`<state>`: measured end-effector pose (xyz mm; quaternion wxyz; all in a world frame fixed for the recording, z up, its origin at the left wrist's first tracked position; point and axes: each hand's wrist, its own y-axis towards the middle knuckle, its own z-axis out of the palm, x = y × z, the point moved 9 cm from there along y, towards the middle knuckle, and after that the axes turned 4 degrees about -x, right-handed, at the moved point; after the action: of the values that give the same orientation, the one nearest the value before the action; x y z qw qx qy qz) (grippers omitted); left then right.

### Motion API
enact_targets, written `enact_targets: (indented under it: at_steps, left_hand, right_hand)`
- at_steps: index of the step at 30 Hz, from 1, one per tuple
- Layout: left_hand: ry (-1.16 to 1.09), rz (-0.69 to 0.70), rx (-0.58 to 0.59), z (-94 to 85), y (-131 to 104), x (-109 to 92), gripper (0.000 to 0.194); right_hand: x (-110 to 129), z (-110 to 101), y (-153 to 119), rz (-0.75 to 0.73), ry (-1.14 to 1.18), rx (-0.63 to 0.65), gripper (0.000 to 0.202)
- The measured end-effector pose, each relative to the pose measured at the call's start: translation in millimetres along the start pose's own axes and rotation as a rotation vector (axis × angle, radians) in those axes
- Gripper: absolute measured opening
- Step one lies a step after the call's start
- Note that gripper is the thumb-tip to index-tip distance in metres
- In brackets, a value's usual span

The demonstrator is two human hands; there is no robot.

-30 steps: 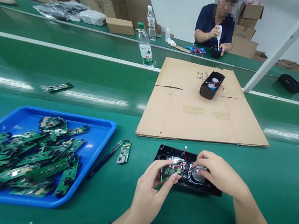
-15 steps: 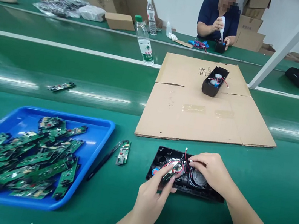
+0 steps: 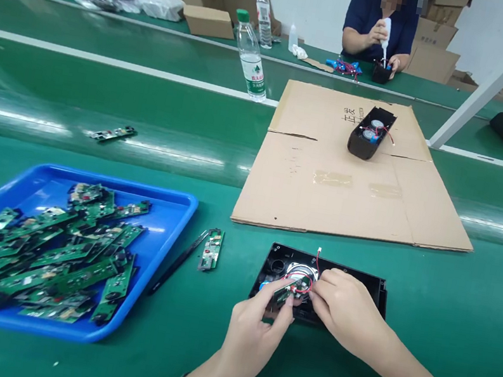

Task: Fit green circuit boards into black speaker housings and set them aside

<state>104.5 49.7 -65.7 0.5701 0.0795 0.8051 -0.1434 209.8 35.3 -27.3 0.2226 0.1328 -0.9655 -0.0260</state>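
Housing: black speaker housing (image 3: 361,283) lies open side up on the green table (image 3: 450,325), just in front of the cardboard sheet (image 3: 329,182); a round silver speaker (image 3: 301,273) shows in its left half, the right half is covered by the right hand.
Left hand: left hand (image 3: 255,337) comes up from below, thumb and fingers pinched on a small green circuit board (image 3: 283,293), which is held tilted at the housing's near edge (a bangle sits on this wrist).
Right hand: right hand (image 3: 346,314) rests over the housing, fingertips drawn together at the red wires (image 3: 308,280) beside the board; whether they actually grip a wire cannot be told.
Wires: red leads loop over the speaker, one white-tipped end standing up at the housing's far edge.
Tray: blue tray (image 3: 170,213) to the left, heaped with green circuit boards (image 3: 51,258).
Loose items: black tweezers (image 3: 179,261) and a single board (image 3: 211,250) lie side by side between tray and housing; another board (image 3: 113,133) lies on the glossy belt farther back.
Cardboard: a second black housing (image 3: 371,132) with wires stands on it.
Bottle: clear water bottle (image 3: 251,56) stands upright beyond the belt.
Co-worker: a person in a dark blue shirt (image 3: 381,17) sits across the far bench, one hand holding a white bottle tip down over a small black part.
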Motion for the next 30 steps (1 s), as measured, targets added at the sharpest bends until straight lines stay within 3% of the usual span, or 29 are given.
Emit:
enact_targets:
  at_steps: [9,16,19,23,27,30]
  left_hand:
    - [0.074,0.019,0.123,8.9,2,-1,0.023]
    - [0.037,-0.049,0.192,13.3,4,3,0.026]
    - [0.024,-0.089,0.222,14.3,3,3,0.027]
    - [0.06,-0.038,0.254,14.4,4,-1,0.026]
    - [0.029,0.003,0.295,14.9,4,-4,0.026]
    - [0.026,0.051,0.308,13.8,4,-8,0.024]
  right_hand:
    - [-5,20,-6,0.019,-0.042,0.203,0.013]
    - [0,26,-10,-0.05,-0.075,0.358,0.017]
    - [2,23,-9,-0.088,-0.094,0.311,0.013]
    - [2,18,-7,-0.106,-0.103,0.167,0.011]
    - [-1,7,-3,-0.071,-0.071,0.012,0.016]
    - [-6,0,0,-0.008,-0.021,-0.012,0.016]
